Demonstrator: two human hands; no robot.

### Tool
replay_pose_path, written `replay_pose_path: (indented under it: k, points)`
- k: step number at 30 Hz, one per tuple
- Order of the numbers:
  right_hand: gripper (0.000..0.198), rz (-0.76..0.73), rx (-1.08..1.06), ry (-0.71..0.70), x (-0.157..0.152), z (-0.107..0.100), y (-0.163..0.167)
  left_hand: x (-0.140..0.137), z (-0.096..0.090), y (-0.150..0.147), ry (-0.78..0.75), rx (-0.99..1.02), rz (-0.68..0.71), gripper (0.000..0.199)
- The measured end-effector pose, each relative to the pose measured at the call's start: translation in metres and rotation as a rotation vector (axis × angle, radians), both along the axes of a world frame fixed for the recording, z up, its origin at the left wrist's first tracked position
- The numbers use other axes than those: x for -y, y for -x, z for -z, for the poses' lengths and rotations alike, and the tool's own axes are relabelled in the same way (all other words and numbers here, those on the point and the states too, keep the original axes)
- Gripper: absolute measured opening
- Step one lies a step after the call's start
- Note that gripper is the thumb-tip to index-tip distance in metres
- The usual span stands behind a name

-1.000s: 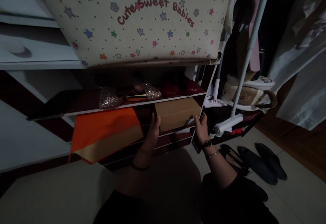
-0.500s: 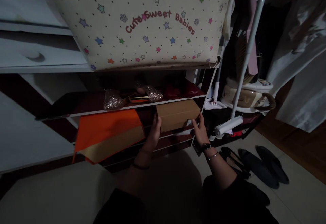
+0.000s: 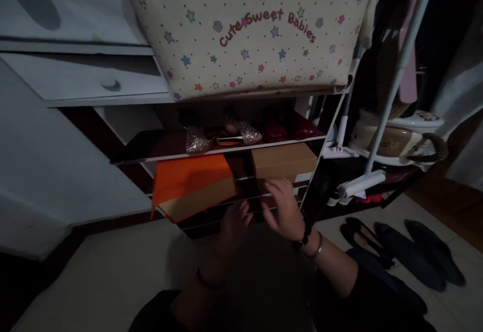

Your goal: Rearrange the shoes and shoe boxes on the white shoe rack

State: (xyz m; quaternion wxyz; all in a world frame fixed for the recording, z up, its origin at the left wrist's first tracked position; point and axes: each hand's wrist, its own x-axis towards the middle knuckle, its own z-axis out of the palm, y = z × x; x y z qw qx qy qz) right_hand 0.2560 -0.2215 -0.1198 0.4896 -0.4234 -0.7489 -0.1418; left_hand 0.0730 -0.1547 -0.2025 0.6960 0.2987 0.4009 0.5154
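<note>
A brown cardboard box (image 3: pixel 283 161) rests on the lower shelf, under the board that carries the shoes. My right hand (image 3: pixel 285 211) is just in front of the box, its fingers apart and nothing in them; whether a fingertip brushes the box I cannot tell. Lower and to the left, my left hand (image 3: pixel 236 224) hangs in front of the shelf, dim, with fingers spread and holding nothing. To the left of the brown box, an orange box (image 3: pixel 192 178) with a tan side juts out from the same shelf.
Glittery heels (image 3: pixel 198 141) and dark red shoes (image 3: pixel 275 130) stand on the shelf above. A star-patterned fabric cover (image 3: pixel 260 35) hangs over the top. At the right are a lint-roller-like white head on a pole (image 3: pixel 362 183) and dark flat shoes (image 3: pixel 409 256) on the floor.
Both hands have let go of the brown box and drawn back from its sides. The box now sits further in on the shelf. The view has shifted left.
</note>
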Motion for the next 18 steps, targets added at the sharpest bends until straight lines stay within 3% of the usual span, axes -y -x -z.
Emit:
replay_pose_path:
  k: [3, 6, 8, 10, 13, 18]
  points:
    - [0.077, -0.086, 0.162, 0.115, -0.019, -0.003, 0.051, 0.010, 0.004, 0.054, 0.049, 0.005, -0.062, 0.020]
    - [0.077, -0.108, 0.287, 0.184, -0.045, -0.001, 0.102, 0.009, -0.007, 0.100, 0.119, 0.225, -0.287, 0.023]
    - [0.071, -0.104, 0.378, 0.185, -0.064, 0.004, 0.131, 0.004, -0.018, 0.119, 0.123, 0.358, -0.397, 0.038]
    - [0.063, -0.087, 0.451, 0.145, -0.080, 0.013, 0.154, -0.002, -0.026, 0.128, 0.123, 0.439, -0.460, 0.047]
    - [0.059, -0.038, 0.522, 0.090, -0.099, 0.024, 0.171, -0.008, -0.030, 0.129, 0.188, 0.505, -0.505, 0.045]
    - [0.063, 0.014, 0.565, 0.012, -0.092, 0.027, 0.165, -0.004, -0.014, 0.127, 0.210, 0.511, -0.465, 0.048]
